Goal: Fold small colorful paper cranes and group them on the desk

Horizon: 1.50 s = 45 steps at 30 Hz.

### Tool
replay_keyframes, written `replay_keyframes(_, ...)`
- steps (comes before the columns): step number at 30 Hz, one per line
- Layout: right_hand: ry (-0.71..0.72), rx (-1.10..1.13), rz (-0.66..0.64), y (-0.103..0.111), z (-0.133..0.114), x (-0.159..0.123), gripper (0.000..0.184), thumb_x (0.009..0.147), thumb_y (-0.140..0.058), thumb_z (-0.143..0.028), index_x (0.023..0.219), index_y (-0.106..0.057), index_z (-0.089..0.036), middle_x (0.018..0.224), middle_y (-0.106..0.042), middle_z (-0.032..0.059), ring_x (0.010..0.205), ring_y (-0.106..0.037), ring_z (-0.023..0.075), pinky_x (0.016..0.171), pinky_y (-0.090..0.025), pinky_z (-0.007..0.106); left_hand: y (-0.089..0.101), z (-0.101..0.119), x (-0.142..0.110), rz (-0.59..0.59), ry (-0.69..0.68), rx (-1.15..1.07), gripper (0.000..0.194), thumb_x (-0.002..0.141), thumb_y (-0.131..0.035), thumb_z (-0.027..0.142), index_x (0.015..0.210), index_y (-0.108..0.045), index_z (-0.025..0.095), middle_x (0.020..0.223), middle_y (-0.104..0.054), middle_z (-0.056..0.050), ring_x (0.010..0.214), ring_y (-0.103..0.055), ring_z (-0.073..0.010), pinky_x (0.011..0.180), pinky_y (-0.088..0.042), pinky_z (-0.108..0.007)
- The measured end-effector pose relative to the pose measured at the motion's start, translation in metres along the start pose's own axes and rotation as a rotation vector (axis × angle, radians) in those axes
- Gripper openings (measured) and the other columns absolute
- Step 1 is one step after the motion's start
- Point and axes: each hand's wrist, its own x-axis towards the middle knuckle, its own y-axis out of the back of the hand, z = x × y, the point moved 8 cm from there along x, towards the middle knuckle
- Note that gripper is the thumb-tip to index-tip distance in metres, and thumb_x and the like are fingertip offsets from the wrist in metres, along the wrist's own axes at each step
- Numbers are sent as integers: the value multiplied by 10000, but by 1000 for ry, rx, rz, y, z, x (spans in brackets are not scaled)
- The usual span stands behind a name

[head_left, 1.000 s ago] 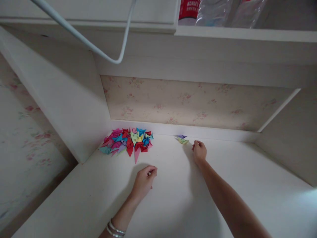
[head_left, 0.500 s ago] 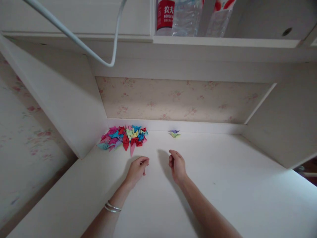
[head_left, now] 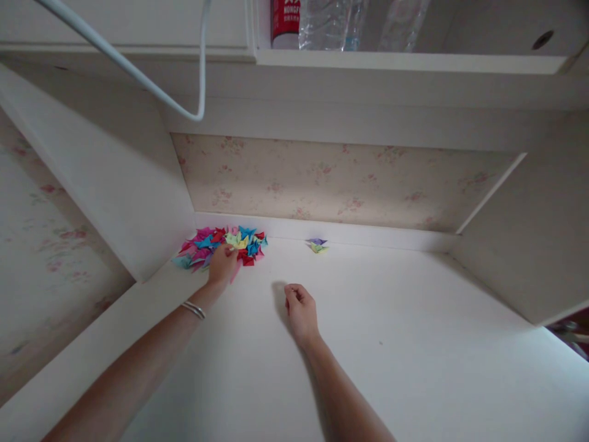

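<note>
My left hand (head_left: 223, 264), with two silver bangles at the wrist, reaches over a pile of colourful folded-paper cranes (head_left: 203, 245). Its thumb and fingers are pinched together beside a pale yellow crane (head_left: 235, 240). The hand covers part of the pile, so whatever lies between its fingertips is hidden. My right hand (head_left: 301, 313) is curled closed just above the white tabletop, with nothing visible in it. Beyond it, near the back edge, a purple paper crane (head_left: 316, 240) and a yellow-green paper crane (head_left: 318, 248) lie close together.
The white desk (head_left: 368, 380) is walled by side panels and a floral back panel (head_left: 294, 178). Above is a shelf (head_left: 405, 61) holding plastic bottles (head_left: 322, 24), one with a red label. A white bent tube (head_left: 138, 73) hangs in at upper left.
My left hand has moved forward and left from the bare tabletop onto the crane pile. My right hand stays curled, a little farther left in view. The view has shifted slightly.
</note>
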Motion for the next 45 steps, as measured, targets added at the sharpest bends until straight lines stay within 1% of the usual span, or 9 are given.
replay_keyframes(2, -8, 10, -7, -1, 1, 0, 321, 807, -558, -482, 828, -663, -180, 557, -506, -35, 510, -434, 117, 482, -332, 230, 10, 4, 26, 61, -38, 51, 355, 790, -530, 292, 1115, -605, 171, 1084, -635, -116, 993, -599, -267, 866, -473, -393)
replay_keyframes(4, -19, 18, -16, -2, 2, 0, 324, 808, -555, -486, 828, -659, -180, 554, -503, -37, 503, -429, 116, 473, -328, 227, 15, 7, 43, 87, -83, 167, 395, 806, -518, 286, 1183, -584, 189, 1227, -565, -138, 1103, -545, -292, 937, -433, -428)
replay_keyframes(9, -1, -5, -22, -3, 2, 1, 311, 818, -542, -484, 826, -661, -197, 553, -510, -39, 498, -434, 117, 475, -332, 227, 10, 4, 58, 28, -142, 422, 317, 835, -477, 265, 1076, -667, 186, 1197, -601, -148, 1086, -558, -303, 890, -452, -415)
replay_keyframes(13, -1, -17, -22, -2, 0, 1, 307, 814, -545, -484, 818, -663, -200, 550, -515, -35, 499, -443, 123, 476, -336, 230, 6, 3, 59, -17, -132, 455, 262, 818, -484, 249, 926, -714, 184, 1024, -696, -124, 951, -617, -299, 812, -471, -392)
replay_keyframes(18, -14, -10, -25, -3, -4, -1, 292, 809, -550, -471, 810, -650, -196, 542, -510, -38, 486, -438, 120, 465, -332, 230, 6, 4, 59, -21, -136, 462, 317, 821, -487, 244, 1060, -689, 191, 1100, -694, -134, 954, -630, -309, 791, -469, -393)
replay_keyframes(25, -20, 11, -31, -3, -4, -1, 300, 810, -546, -484, 808, -641, -200, 538, -507, -40, 479, -435, 122, 458, -329, 236, 7, 2, 61, 6, -129, 442, 316, 814, -475, 223, 1038, -697, 192, 1054, -712, -121, 940, -644, -298, 780, -468, -366)
replay_keyframes(31, -34, 9, -35, -4, -4, -2, 305, 796, -562, -494, 813, -653, -203, 542, -519, -40, 483, -441, 124, 464, -334, 241, 6, 5, 63, 9, -139, 407, 391, 845, -470, 310, 1179, -631, 184, 1140, -683, -120, 995, -631, -284, 795, -465, -344)
replay_keyframes(38, -35, -5, -44, -4, -4, -2, 314, 802, -553, -507, 805, -649, -208, 542, -521, -38, 477, -448, 124, 461, -338, 241, 3, 10, 60, -25, -139, 352, 266, 813, -499, 270, 909, -726, 172, 996, -726, -132, 948, -643, -307, 815, -468, -376)
replay_keyframes(45, -42, -1, -42, -5, -2, -1, 308, 807, -552, -493, 818, -648, -200, 551, -520, -33, 479, -438, 121, 454, -334, 235, 11, 27, 35, 34, -178, 116, 333, 848, -510, 307, 1098, -638, 129, 1080, -699, -132, 985, -650, -233, 876, -483, -342)
